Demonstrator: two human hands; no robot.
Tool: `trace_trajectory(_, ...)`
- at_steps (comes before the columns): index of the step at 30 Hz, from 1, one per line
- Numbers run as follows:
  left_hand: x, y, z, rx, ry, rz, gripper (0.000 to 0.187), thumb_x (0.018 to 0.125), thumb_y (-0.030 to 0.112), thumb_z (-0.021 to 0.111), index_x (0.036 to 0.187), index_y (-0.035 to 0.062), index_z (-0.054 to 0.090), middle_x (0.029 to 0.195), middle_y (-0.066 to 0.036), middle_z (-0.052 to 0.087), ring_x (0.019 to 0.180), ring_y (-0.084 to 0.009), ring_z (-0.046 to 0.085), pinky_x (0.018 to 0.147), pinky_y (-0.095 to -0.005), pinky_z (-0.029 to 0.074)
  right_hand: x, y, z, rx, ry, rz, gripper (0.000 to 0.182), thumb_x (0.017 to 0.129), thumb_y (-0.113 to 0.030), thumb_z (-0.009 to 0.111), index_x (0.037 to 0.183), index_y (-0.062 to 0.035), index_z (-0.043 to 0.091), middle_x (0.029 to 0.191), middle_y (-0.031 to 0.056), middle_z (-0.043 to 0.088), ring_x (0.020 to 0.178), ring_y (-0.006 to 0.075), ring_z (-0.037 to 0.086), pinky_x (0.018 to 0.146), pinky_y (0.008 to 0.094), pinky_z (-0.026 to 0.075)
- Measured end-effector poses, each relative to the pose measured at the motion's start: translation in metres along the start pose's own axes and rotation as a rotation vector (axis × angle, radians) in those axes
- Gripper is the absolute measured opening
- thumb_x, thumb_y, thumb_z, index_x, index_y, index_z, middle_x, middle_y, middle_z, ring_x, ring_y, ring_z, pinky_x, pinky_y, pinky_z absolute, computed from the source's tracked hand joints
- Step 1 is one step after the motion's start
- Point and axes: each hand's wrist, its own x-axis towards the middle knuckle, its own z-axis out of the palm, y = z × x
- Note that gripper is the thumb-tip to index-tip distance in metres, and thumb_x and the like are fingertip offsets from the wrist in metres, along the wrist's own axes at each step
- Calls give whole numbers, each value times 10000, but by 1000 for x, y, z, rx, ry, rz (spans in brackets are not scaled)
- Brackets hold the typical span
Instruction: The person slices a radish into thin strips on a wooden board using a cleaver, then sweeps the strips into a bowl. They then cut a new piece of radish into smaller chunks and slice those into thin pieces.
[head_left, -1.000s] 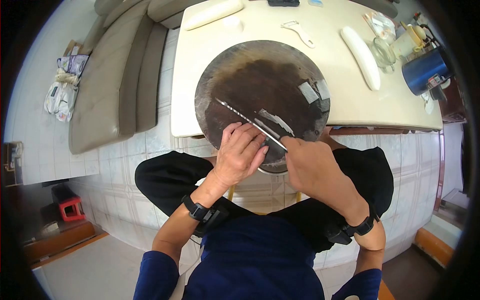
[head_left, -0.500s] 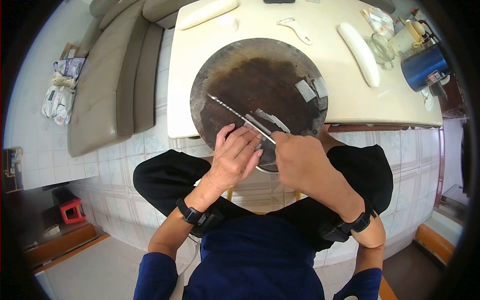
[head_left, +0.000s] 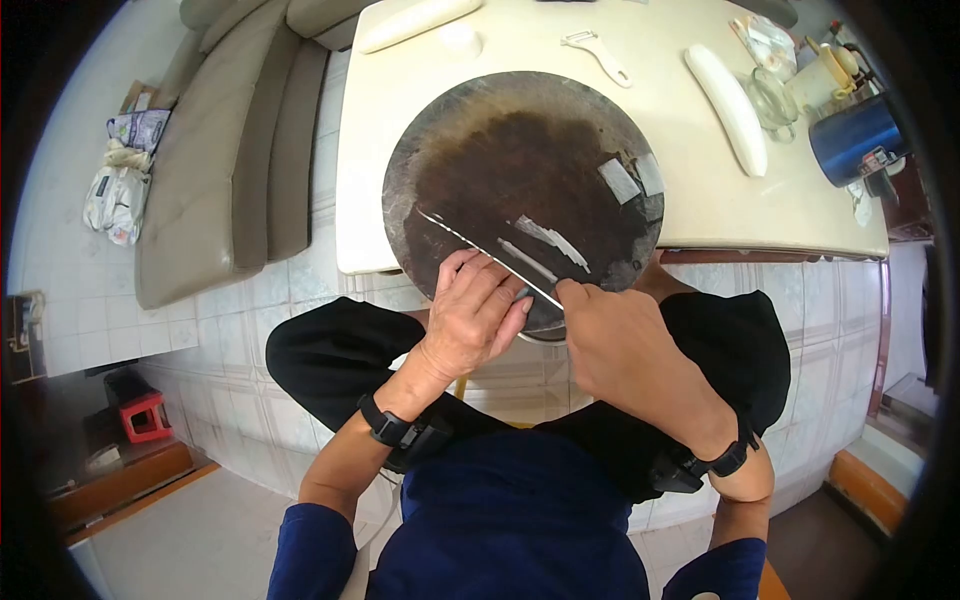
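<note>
My right hand is closed round the handle of a kitchen knife. Its thin blade slants up and left across a dark round chopping board, seen nearly edge-on. Close against the blade's near side, my left hand has its fingers curled together, pressing down a white radish slice that they mostly hide. Just beyond the blade lies a cut pale strip, with a small bunch of strips past it. Flat rectangular slices rest at the board's right.
The board stands on a cream table. A long white radish lies at the far left, another peeled radish at the right. A peeler, a white round piece, a glass jug and a blue metal container are also there.
The knife and my right hand have come slightly toward me. A strip that lay along the blade is now apart on its far side. My left fingers have drawn back a little.
</note>
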Motion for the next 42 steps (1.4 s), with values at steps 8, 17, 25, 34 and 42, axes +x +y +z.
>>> trace_trajectory(8, 0, -1, 2, 8, 36, 41, 304, 718, 87, 728, 995, -28, 678, 1021, -121, 639, 1046, -266, 587, 955, -450, 410, 3, 7, 7, 92, 45, 106, 142, 802, -22, 556, 938, 20, 556, 701, 202, 601, 670, 378, 613, 583, 455, 466)
trace_trajectory(17, -3, -1, 1, 23, 49, 24, 320, 720, 107, 734, 1005, -23, 670, 1029, -124, 634, 1048, -278, 580, 958, -451, 409, -10, 3, -1, 25, 68, 29, 95, 767, -37, 563, 850, 6, 544, 709, 192, 633, 637, 343, 661, 564, 409, 521)
trace_trajectory(25, -4, -2, 3, 9, 51, 7, 274, 693, 87, 743, 929, -30, 668, 952, -128, 621, 960, -296, 581, 921, -456, 427, -6, -7, 1, -35, -17, 26, 162, 711, -16, 589, 855, 38, 540, 721, 187, 626, 616, 339, 652, 556, 391, 514)
trace_trajectory(34, 0, 0, 4, 4, 95, 32, 292, 702, 64, 736, 967, -32, 661, 990, -132, 627, 993, -294, 587, 913, -455, 438, 4, 2, 5, 74, 64, 65, 93, 730, -34, 577, 803, 16, 548, 683, 217, 622, 655, 346, 657, 601, 411, 518)
trace_trajectory(42, -3, -1, 4, -20, 113, 41, 314, 701, 74, 742, 982, -37, 655, 1005, -132, 629, 1002, -296, 586, 920, -455, 442, -7, 0, -7, 60, 74, 70, 53, 796, -50, 556, 814, 0, 550, 660, 210, 627, 631, 370, 649, 593, 446, 519)
